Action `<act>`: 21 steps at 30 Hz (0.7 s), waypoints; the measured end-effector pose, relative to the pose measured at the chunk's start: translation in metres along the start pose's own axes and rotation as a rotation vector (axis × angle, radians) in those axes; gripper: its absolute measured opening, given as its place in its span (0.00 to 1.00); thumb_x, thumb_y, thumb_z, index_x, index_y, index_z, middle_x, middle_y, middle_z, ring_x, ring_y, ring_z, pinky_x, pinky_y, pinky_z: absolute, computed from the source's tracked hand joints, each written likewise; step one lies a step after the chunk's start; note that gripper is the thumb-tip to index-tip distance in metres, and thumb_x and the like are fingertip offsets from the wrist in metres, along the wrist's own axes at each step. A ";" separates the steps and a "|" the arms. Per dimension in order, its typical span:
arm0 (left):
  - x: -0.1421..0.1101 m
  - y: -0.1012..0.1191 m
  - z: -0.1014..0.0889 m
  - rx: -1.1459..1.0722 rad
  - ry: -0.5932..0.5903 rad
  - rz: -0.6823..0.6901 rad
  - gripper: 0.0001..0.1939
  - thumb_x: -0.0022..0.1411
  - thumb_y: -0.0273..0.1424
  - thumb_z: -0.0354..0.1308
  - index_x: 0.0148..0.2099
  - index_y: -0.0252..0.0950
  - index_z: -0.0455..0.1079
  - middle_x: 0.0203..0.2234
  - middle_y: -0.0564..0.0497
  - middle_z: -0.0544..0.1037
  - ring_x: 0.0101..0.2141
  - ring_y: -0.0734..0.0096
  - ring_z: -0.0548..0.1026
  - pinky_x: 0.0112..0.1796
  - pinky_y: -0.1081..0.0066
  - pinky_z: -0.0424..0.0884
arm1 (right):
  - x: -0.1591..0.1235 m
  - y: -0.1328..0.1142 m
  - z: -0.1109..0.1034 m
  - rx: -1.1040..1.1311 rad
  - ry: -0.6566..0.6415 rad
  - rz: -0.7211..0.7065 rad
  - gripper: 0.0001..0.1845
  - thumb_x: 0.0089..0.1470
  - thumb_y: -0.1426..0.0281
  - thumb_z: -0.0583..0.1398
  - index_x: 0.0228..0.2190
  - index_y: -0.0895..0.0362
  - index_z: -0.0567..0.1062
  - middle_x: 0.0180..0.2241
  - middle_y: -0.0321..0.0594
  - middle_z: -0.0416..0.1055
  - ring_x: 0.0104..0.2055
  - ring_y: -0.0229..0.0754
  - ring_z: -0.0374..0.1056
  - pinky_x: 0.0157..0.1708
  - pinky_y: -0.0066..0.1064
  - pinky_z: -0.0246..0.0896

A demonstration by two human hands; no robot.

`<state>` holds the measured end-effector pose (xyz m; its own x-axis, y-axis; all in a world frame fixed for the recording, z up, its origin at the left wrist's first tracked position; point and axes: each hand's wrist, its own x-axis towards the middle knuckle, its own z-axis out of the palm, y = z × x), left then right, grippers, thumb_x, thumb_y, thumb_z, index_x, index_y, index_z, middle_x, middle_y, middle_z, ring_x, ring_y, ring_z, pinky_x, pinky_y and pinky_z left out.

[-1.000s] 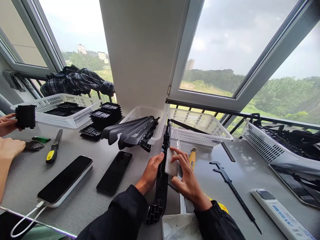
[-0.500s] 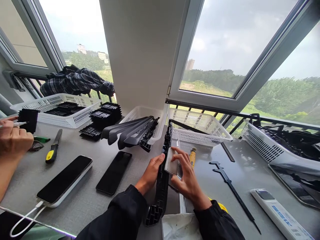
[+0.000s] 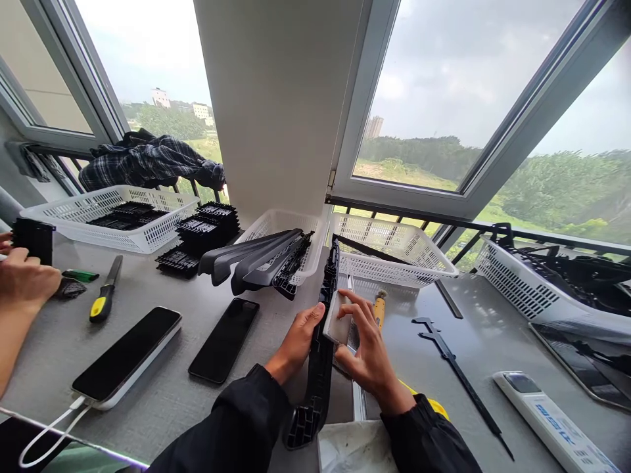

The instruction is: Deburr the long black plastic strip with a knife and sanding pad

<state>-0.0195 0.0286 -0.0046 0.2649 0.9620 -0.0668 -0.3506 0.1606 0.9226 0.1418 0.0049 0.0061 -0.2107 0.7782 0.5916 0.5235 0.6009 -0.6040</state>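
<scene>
My left hand (image 3: 298,338) is closed around a long black plastic trim piece (image 3: 320,364), its thumb lying on the near face. The piece stands lengthwise in front of me, its ribbed lower end close to my left sleeve. In my right hand (image 3: 367,348) is a flat whitish-grey rectangular block (image 3: 338,318), pinched between thumb and fingers. The block lies against the right edge of the trim piece. Just beyond my right hand is a yellow-handled tool (image 3: 379,309). A white cloth or bag (image 3: 355,447) lies below my hands.
At the left, a co-worker's hand (image 3: 29,282) holds a black plastic part (image 3: 34,242). A file (image 3: 106,292), two phones (image 3: 127,355), a caliper (image 3: 458,378) and a white device (image 3: 547,420) lie on the table. White baskets (image 3: 394,276) with black parts line the back.
The co-worker's hand and black part have moved left and slightly down. My hands, the trim piece and the block are almost unchanged.
</scene>
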 end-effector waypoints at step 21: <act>-0.004 0.002 0.004 0.144 0.008 0.043 0.26 0.63 0.53 0.65 0.43 0.33 0.79 0.23 0.55 0.70 0.24 0.72 0.64 0.26 0.73 0.60 | -0.001 0.019 0.006 0.009 0.149 0.153 0.20 0.59 0.62 0.62 0.53 0.48 0.71 0.67 0.46 0.65 0.61 0.57 0.65 0.45 0.44 0.68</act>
<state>-0.0177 0.0241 -0.0015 0.2451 0.9691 -0.0283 -0.2287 0.0862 0.9697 0.1471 0.0167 -0.0094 -0.0042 0.8253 0.5646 0.5327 0.4797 -0.6973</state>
